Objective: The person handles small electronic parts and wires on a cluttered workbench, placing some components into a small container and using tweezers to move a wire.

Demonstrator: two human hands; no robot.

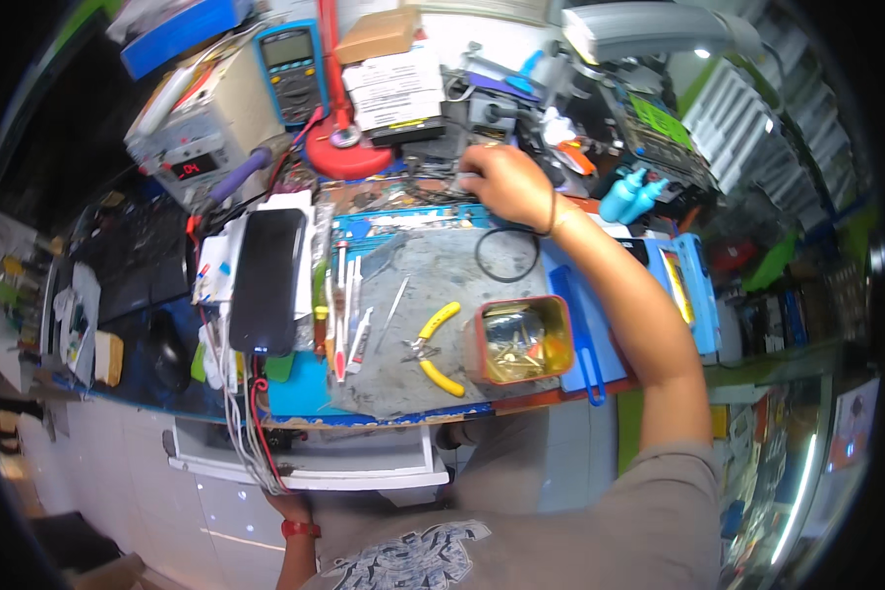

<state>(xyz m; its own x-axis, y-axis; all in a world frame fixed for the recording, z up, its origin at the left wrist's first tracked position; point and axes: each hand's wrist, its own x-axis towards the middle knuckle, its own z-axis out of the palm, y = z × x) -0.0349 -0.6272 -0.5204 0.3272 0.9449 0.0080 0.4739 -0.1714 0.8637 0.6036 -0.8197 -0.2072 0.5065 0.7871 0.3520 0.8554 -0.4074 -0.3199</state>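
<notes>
My right hand reaches to the back of the workbench, over a clutter of small dark parts. Its fingers are curled together; what they hold, if anything, is hidden. A black cord loop lies on the grey mat below that wrist. Nearer me are yellow-handled cutting pliers and a tin of small metal pieces. Low at the front, my left hand is beside the pulled-out white drawer, its fingers out of sight. A black smartphone rests left of the mat.
Tweezers, a tube and slim tools lie left of the pliers. A red round stand base, a multimeter and a power supply stand behind. Light-blue bottles are right of my wrist. Cables hang over the front edge.
</notes>
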